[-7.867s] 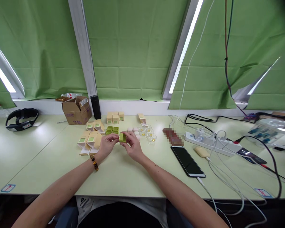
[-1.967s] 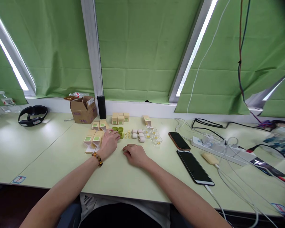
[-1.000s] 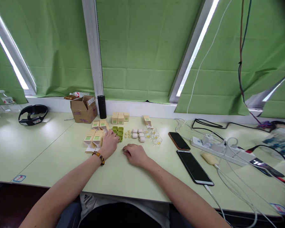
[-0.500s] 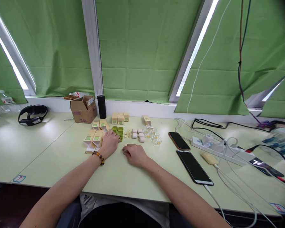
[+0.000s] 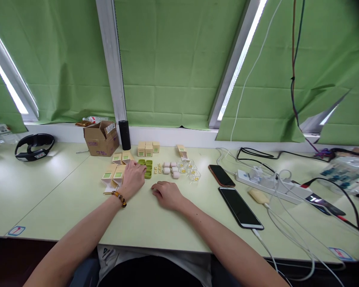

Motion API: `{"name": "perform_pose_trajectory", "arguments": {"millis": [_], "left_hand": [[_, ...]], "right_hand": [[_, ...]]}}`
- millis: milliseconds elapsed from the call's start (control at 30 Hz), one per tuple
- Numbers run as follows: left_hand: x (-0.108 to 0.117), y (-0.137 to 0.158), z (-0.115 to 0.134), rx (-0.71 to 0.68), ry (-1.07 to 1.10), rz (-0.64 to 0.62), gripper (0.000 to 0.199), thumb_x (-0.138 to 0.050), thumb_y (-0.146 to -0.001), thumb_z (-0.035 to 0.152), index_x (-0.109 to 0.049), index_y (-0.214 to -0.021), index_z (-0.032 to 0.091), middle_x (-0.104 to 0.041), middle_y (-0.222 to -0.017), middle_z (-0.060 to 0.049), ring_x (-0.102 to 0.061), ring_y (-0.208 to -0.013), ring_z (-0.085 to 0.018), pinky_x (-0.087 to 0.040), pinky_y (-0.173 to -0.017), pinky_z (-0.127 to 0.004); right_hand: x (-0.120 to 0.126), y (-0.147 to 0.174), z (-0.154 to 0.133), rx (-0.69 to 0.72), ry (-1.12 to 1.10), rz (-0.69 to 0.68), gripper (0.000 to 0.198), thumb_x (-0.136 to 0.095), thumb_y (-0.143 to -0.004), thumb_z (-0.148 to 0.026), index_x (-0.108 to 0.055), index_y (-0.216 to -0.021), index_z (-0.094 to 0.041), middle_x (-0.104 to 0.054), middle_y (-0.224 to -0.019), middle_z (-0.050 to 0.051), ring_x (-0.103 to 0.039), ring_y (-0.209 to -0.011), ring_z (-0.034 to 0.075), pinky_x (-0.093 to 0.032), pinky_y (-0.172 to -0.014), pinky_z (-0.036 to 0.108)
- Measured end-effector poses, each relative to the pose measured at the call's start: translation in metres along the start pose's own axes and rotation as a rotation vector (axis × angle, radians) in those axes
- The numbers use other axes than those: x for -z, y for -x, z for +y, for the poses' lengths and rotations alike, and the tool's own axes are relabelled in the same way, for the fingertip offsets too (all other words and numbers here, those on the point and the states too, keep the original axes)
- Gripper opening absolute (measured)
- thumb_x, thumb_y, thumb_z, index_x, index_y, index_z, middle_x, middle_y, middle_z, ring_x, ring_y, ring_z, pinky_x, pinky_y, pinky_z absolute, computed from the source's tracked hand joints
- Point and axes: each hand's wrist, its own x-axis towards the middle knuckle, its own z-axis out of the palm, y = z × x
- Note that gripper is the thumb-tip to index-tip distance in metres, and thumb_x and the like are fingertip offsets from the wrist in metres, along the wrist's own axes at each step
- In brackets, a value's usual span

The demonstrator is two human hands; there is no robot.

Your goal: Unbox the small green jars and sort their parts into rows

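Observation:
My left hand [image 5: 133, 177], with a beaded bracelet at its wrist, reaches over the left side of a group of small square green boxes [image 5: 148, 168]. Its fingers are bent together and pressed on a green box there, which the hand partly covers. Folded cream card boxes [image 5: 108, 174] with green windows lie just left of that hand. My right hand [image 5: 167, 194] rests on the table, fingers curled in, nothing seen in them. Beyond it are tiny yellow pieces [image 5: 157, 168], pale pink round-edged blocks [image 5: 166, 170] and clear cups [image 5: 194, 175] with yellow inside.
Upright cream boxes [image 5: 148, 150] and one opened box [image 5: 182, 151] stand farther back. Behind are a cardboard carton [image 5: 101, 140] and a black cylinder [image 5: 124, 135]. To the right lie two phones [image 5: 241, 208], a power strip [image 5: 269, 187] and loose cables. Headphones [image 5: 35, 146] sit far left.
My left hand has drawn slightly back and left over the green boxes, uncovering more of their right column. My right hand stays on the table. The whole view has shifted a little.

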Motion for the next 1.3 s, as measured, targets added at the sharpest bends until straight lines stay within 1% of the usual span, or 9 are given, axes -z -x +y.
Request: {"name": "perform_pose_trajectory", "arguments": {"millis": [267,367,467,567,733,833,967,1167,1300], "left_hand": [[0.024,-0.022,0.005,0.029,0.037,0.122,0.029,-0.050,-0.100,0.024,-0.074,-0.116,0.021,-0.076,-0.108,-0.012,-0.048,-0.122,-0.035,-0.039,-0.104,-0.051],[0.031,-0.043,0.010,0.009,0.025,0.130,0.030,-0.050,-0.099,0.024,-0.073,-0.118,0.021,-0.075,-0.110,-0.013,-0.044,-0.126,-0.035,-0.037,-0.106,-0.052],[0.029,-0.073,0.009,0.001,0.007,0.100,0.032,-0.049,-0.099,0.023,-0.071,-0.121,0.017,-0.074,-0.113,-0.015,-0.041,-0.126,-0.036,-0.037,-0.104,-0.051],[0.017,-0.106,0.004,-0.013,-0.035,0.042,0.036,-0.046,-0.099,0.022,-0.066,-0.129,0.015,-0.071,-0.117,-0.017,-0.038,-0.130,-0.037,-0.035,-0.106,-0.051],[-0.021,-0.144,-0.007,-0.030,-0.162,-0.157,0.042,-0.055,-0.094,0.025,-0.057,-0.135,0.013,-0.056,-0.138,-0.021,-0.034,-0.138,-0.040,-0.031,-0.110,-0.051],[-0.045,-0.154,-0.011,-0.034,-0.162,-0.211,0.046,-0.060,-0.091,0.027,-0.056,-0.136,0.015,-0.050,-0.143,-0.022,-0.033,-0.140,-0.039,-0.032,-0.111,-0.049],[-0.070,-0.160,-0.017,-0.001,-0.159,-0.269,0.050,-0.062,-0.090,0.027,-0.054,-0.137,0.014,-0.050,-0.142,-0.023,-0.033,-0.142,-0.039,-0.031,-0.112,-0.050],[-0.093,-0.171,-0.016,0.048,-0.151,-0.288,0.064,-0.064,-0.091,0.025,-0.041,-0.149,0.011,-0.047,-0.144,-0.027,-0.036,-0.141,-0.041,-0.029,-0.114,-0.053],[-0.107,-0.178,-0.013,0.070,-0.148,-0.287,0.065,-0.063,-0.092,0.023,-0.039,-0.150,0.009,-0.035,-0.157,-0.030,-0.027,-0.148,-0.043,-0.021,-0.119,-0.058]], "right_hand": [[-0.004,0.000,0.002,0.019,-0.032,0.017,0.022,-0.053,-0.102,-0.024,-0.069,-0.118,-0.024,-0.074,-0.109,0.005,-0.067,-0.104,0.020,-0.039,-0.078,0.028],[-0.003,0.000,0.002,0.019,-0.041,0.015,0.023,-0.054,-0.102,-0.025,-0.069,-0.119,-0.024,-0.074,-0.109,0.006,-0.067,-0.104,0.021,-0.040,-0.078,0.029],[-0.002,0.000,0.002,0.022,-0.051,0.012,0.023,-0.054,-0.101,-0.024,-0.069,-0.118,-0.024,-0.074,-0.109,0.006,-0.066,-0.104,0.021,-0.040,-0.077,0.029],[-0.004,0.000,0.003,0.037,-0.061,0.021,0.023,-0.054,-0.101,-0.024,-0.069,-0.119,-0.024,-0.074,-0.109,0.006,-0.066,-0.103,0.021,-0.040,-0.077,0.029],[-0.007,0.000,0.004,0.033,-0.076,0.036,0.025,-0.054,-0.100,-0.024,-0.068,-0.121,-0.024,-0.074,-0.110,0.006,-0.066,-0.103,0.020,-0.042,-0.080,0.029],[-0.008,-0.001,0.004,0.022,-0.075,0.036,0.025,-0.055,-0.100,-0.024,-0.068,-0.122,-0.024,-0.074,-0.111,0.006,-0.066,-0.104,0.021,-0.043,-0.081,0.029],[-0.009,-0.001,0.002,0.016,-0.066,0.031,0.026,-0.055,-0.100,-0.025,-0.068,-0.123,-0.024,-0.074,-0.112,0.006,-0.066,-0.103,0.021,-0.043,-0.079,0.030],[-0.009,-0.001,0.001,0.033,-0.030,0.036,0.023,-0.054,-0.099,-0.025,-0.067,-0.118,-0.024,-0.074,-0.108,0.006,-0.067,-0.100,0.022,-0.042,-0.076,0.030],[-0.008,-0.002,0.002,0.040,-0.007,0.010,0.021,-0.054,-0.100,-0.026,-0.066,-0.117,-0.023,-0.073,-0.107,0.007,-0.067,-0.100,0.022,-0.043,-0.075,0.030]]}}
